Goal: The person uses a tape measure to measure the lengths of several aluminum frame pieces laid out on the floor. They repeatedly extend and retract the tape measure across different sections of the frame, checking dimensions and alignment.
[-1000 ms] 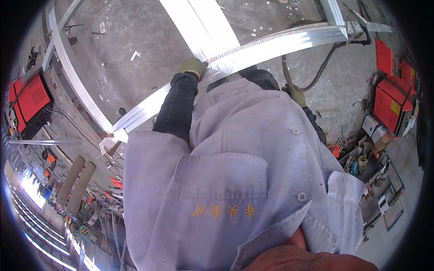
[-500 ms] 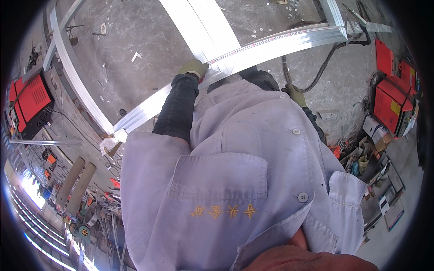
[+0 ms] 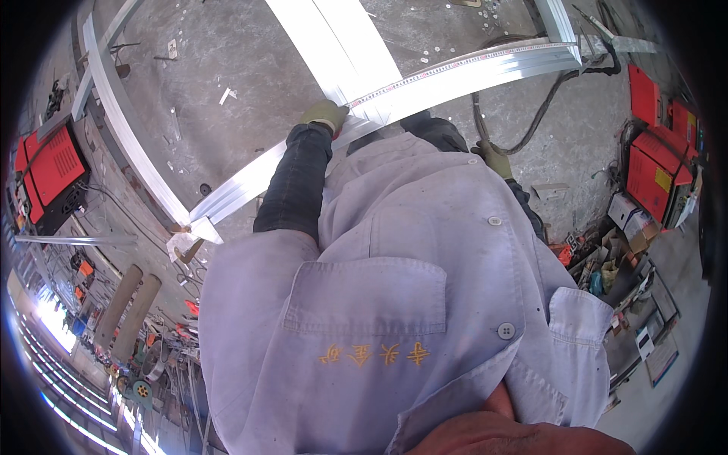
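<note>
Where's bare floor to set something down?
The floor between the left rail and wide beam is mostly bare, with scattered scraps. A smaller patch lies between the cable and the red machines at right. It's crowded at lower left with clutter, and at right around the boxes.

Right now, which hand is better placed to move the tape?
Probably the left: the left hand is right at one end of the tape, by the frame. The right hand is off to the side, by the cable, away from the tape.
</note>
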{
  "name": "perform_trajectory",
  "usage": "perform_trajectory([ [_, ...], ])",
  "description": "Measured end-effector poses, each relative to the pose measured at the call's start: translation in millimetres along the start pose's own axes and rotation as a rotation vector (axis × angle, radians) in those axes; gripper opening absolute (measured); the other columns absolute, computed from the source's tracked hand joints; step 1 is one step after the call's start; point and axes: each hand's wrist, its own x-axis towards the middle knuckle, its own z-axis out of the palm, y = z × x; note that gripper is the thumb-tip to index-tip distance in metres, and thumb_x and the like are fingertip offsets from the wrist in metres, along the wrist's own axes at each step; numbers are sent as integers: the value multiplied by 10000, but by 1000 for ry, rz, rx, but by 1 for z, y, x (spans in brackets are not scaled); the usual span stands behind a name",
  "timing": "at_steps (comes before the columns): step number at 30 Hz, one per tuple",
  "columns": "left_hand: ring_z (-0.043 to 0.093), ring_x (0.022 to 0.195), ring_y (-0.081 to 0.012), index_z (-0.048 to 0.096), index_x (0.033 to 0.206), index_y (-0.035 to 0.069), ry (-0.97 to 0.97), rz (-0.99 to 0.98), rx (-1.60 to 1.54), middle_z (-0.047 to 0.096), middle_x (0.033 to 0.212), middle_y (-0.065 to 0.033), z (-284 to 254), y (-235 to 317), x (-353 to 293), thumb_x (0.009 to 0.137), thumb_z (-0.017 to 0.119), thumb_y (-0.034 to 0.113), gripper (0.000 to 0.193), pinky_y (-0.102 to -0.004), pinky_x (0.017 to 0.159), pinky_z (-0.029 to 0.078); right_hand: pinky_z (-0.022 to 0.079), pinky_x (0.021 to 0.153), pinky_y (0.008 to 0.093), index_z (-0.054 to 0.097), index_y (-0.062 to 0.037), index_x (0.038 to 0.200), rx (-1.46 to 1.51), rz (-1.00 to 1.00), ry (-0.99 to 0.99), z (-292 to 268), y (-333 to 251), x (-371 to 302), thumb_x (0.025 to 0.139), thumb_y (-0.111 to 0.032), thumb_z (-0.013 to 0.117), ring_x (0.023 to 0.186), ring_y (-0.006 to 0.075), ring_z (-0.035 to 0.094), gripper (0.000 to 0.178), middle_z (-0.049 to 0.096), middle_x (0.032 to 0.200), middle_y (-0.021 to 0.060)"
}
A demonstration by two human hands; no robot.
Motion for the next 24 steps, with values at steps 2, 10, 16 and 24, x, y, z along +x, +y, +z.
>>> perform_trajectory([
  [2, 685, 1215, -433, 784, 1198, 27, 0, -1, 9, 730, 1289, -247, -1, 1, -1, 1024, 562, 542, 587, -501, 1043, 510, 557, 723, 342, 645, 15, 1264, -2, 0, 5, 0, 1, 0, 1006, -314, 684, 843, 190, 691, 419, 744, 1093, 136],
  [10, 690, 1215, -422, 787, 1199, 36, -6, -10, 8, 734, 1287, -240, -3, 2, -4, 1019, 560, 548, 588, -499, 1043, 512, 565, 731, 348, 643, 9, 1269, -12, 5, 9, 1, 1, 0, 1006, -311, 685, 868, 196, 706, 417, 746, 1110, 140],
  [16, 685, 1225, -424, 784, 1205, 36, -8, -15, 6, 731, 1292, -238, -5, 5, -6, 1027, 556, 548, 588, -500, 1050, 508, 566, 738, 348, 658, 21, 1273, -16, -7, 2, -5, 10, 6, 1001, -316, 686, 875, 196, 706, 433, 755, 1103, 142],
  [24, 681, 1223, -431, 781, 1204, 32, 20, -5, 14, 726, 1293, -245, 0, 3, -5, 1042, 549, 540, 581, -504, 1049, 503, 563, 729, 340, 661, 25, 1280, -4, -11, 0, -6, 15, 9, 1000, -319, 688, 867, 189, 699, 445, 753, 1095, 137],
])
